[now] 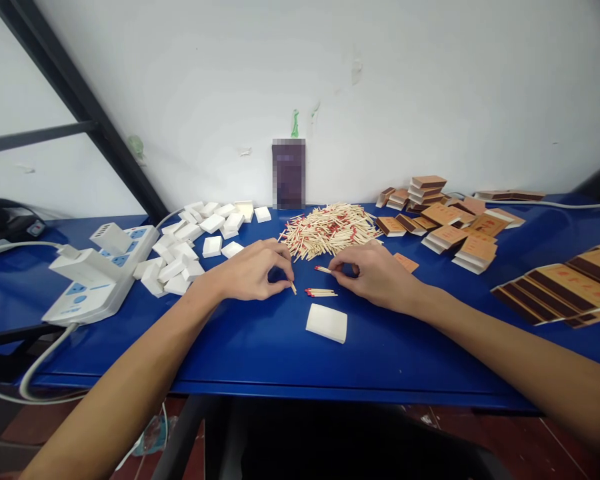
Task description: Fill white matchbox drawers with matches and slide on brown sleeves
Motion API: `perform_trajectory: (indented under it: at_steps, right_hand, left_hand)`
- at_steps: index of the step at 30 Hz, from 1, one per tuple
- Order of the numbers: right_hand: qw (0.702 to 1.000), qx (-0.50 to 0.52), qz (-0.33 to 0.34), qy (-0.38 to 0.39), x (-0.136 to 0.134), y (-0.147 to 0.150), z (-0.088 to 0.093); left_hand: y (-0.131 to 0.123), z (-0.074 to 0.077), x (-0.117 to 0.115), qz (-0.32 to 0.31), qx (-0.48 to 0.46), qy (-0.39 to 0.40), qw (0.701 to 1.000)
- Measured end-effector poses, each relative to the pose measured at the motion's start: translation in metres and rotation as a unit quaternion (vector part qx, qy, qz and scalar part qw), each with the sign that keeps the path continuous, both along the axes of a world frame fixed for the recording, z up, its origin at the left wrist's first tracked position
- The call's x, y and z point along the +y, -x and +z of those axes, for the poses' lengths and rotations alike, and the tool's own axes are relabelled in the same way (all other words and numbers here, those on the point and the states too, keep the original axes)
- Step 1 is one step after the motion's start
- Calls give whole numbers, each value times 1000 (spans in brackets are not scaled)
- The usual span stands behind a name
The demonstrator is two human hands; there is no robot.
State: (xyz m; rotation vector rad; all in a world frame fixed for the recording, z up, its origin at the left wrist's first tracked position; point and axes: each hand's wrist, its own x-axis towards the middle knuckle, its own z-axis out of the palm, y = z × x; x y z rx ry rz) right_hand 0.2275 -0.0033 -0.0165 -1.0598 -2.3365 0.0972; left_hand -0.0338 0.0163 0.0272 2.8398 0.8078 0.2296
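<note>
My left hand (254,271) rests on the blue table (260,353) with its fingers pinched on a matchstick (293,287). My right hand (373,272) pinches another red-tipped match (323,269) just in front of the loose pile of matches (327,229). Between my hands lies a small aligned bundle of matches (321,292). A white inner matchbox tray (327,323) lies nearer to me, below the bundle.
A heap of white inner trays (190,243) lies at the left, beside a white power strip (97,273) with its cables. Brown matchbox sleeves (445,223) pile up at the right, flat sleeve sheets (565,283) at the far right. A dark blurred object (289,173) leans on the wall.
</note>
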Motion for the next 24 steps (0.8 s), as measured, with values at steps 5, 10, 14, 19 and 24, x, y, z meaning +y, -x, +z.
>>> perform_trajectory:
  at_steps: [5, 10, 14, 19, 24]
  right_hand:
    - [1000, -7, -24, 4, 0, 2, 0]
    - [1000, 25, -1, 10, 3, 7, 0]
    - [1000, 26, -2, 10, 5, 9, -1]
    - [999, 31, 14, 33, 5, 8, 0]
    - [994, 51, 35, 94, 0, 8, 1]
  left_hand:
    - [1, -5, 6, 48, 30, -63, 996]
    - [-21, -22, 3, 69, -25, -68, 995]
    - [-38, -30, -4, 67, -66, -42, 995]
    - [-41, -28, -12, 44, -93, -13, 995]
    - [-32, -23, -13, 41, -121, -12, 992]
